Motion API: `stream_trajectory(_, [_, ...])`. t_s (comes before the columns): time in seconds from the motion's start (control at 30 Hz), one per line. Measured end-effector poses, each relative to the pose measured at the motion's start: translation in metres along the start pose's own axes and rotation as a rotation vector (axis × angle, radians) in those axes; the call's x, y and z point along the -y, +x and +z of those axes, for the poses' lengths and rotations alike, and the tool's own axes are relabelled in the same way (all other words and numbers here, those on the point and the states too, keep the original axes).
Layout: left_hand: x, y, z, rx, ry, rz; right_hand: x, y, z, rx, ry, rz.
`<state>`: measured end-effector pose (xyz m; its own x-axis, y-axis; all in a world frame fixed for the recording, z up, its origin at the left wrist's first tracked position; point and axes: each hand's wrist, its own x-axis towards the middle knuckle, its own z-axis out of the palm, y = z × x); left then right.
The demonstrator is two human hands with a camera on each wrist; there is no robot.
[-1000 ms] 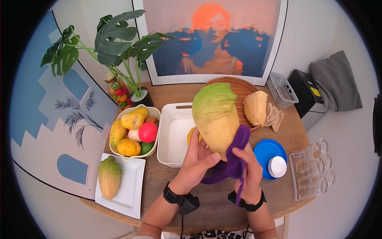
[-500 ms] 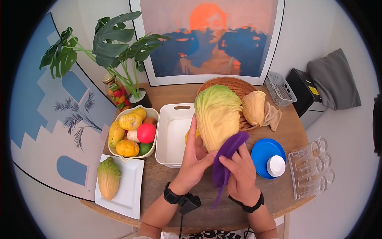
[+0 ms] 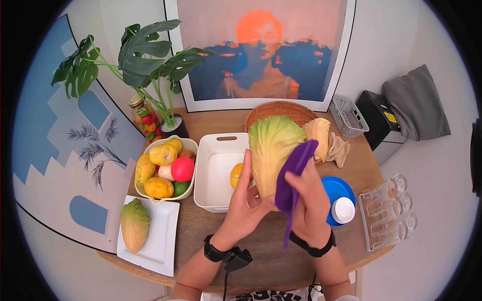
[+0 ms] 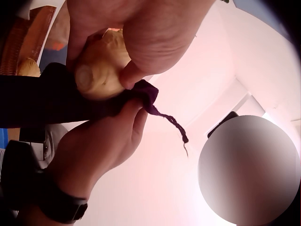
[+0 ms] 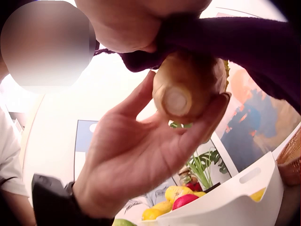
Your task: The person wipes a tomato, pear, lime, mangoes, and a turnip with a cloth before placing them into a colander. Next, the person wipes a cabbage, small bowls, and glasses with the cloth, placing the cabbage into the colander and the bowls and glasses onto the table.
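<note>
A large napa cabbage, green at the top and pale yellow below, is held up over the table. My left hand grips it from the left near its base, fingers along one side and thumb near the bottom. In the right wrist view, the cabbage's round cut stem end faces the camera above the left palm. My right hand holds a purple cloth against the cabbage's lower right side. A thin twisted end of cloth dangles free in the left wrist view.
A white bin holding a yellow item stands behind the left hand. Further left are a fruit basket and a white plate with a smaller cabbage. At right: a blue plate, a glass rack, and a wicker basket behind.
My right hand and the purple cloth have moved up along the cabbage's right side. The cabbage has shifted slightly and its leafy side faces the head camera more. The left hand keeps its grip.
</note>
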<state>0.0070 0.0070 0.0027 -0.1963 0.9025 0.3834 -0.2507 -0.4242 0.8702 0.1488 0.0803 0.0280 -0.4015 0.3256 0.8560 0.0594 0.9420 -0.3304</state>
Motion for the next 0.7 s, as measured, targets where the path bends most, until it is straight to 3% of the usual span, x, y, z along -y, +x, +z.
stream_trajectory(0.17, [-0.012,0.002,-0.009,-0.065,-0.027,0.03,0.022,-0.041,0.008,0.153,0.053,-0.062])
stream_trajectory(0.33, [-0.011,0.002,-0.021,-0.067,-0.115,0.009,0.017,-0.036,0.005,0.12,0.034,-0.068])
stream_trajectory(0.43, [-0.014,-0.001,-0.027,0.071,-0.216,-0.1,0.022,-0.025,-0.001,0.097,0.007,-0.097])
stream_trajectory(0.5, [-0.021,-0.002,-0.023,0.007,-0.498,-0.121,0.023,-0.024,0.0,0.025,0.025,-0.067])
stream_trajectory(0.7, [-0.013,0.0,-0.026,0.044,-0.587,-0.05,0.028,-0.032,0.003,0.034,0.063,-0.045])
